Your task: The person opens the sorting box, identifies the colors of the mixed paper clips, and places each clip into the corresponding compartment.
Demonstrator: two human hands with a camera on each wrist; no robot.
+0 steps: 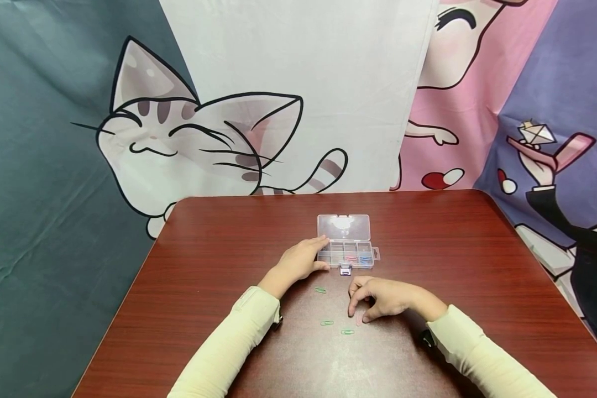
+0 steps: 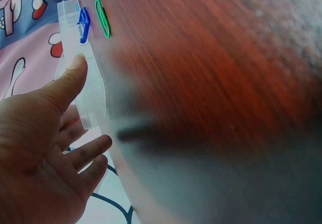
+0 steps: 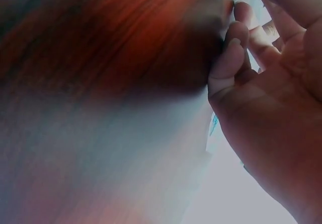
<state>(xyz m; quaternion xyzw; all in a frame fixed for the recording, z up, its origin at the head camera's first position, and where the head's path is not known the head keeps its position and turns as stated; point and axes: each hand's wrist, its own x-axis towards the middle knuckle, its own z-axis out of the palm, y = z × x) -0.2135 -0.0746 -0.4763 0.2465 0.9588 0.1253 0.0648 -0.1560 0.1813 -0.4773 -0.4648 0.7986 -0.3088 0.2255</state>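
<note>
A clear plastic compartment box (image 1: pixel 334 260) stands on the table with its lid (image 1: pixel 344 228) raised at the back. My left hand (image 1: pixel 298 258) holds its left end, thumb along the front wall and fingers toward the hinge side. Pink clips (image 1: pixel 350 258) and blue clips (image 1: pixel 365 260) lie in its right-hand compartments. My right hand (image 1: pixel 384 296) reaches down to a pink paper clip (image 1: pixel 359 319) on the table; thumb and forefinger stand on either side of it, with a gap between them. In the right wrist view the hand hides this clip.
Three green paper clips lie loose: one (image 1: pixel 320 290) in front of the box, another (image 1: pixel 326 323) nearer me, and one (image 1: pixel 347 332) left of the pink clip. A blue latch (image 2: pixel 84 25) hangs at the box front. Printed cloth (image 1: pixel 303 50) hangs behind the brown table (image 1: pixel 204 309).
</note>
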